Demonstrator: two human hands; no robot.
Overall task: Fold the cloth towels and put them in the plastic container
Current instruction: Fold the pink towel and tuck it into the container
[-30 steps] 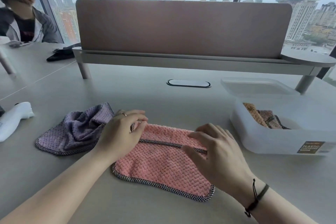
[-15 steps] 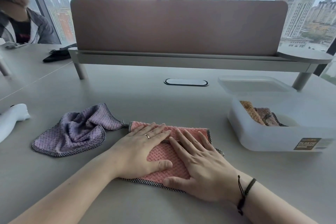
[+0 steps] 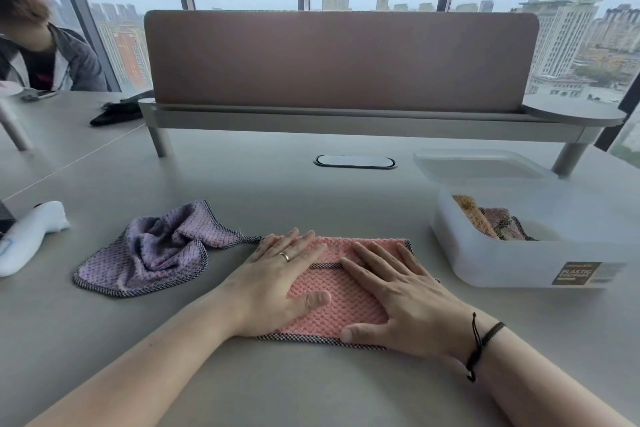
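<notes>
A pink cloth towel (image 3: 341, 302) with a checked border lies folded on the grey table in front of me. My left hand (image 3: 277, 282) presses flat on its left half, fingers straight. My right hand (image 3: 394, 295) presses flat on its right half, fingers spread. A crumpled purple towel (image 3: 156, 250) lies to the left, its corner touching the pink one. At the right stands the open white plastic container (image 3: 502, 263), with folded towels (image 3: 491, 222) inside.
The container's clear lid (image 3: 478, 165) lies behind it. A raised shelf with a brown divider panel (image 3: 339, 59) crosses the back. A white object (image 3: 27, 236) lies at the far left. Another person (image 3: 41, 52) sits at the back left beside a black item (image 3: 117, 113).
The pink towel was folded over from a wide strip into a smaller rectangle. Both hands went from working the fold edge to lying flat on top, then spread slightly apart.
</notes>
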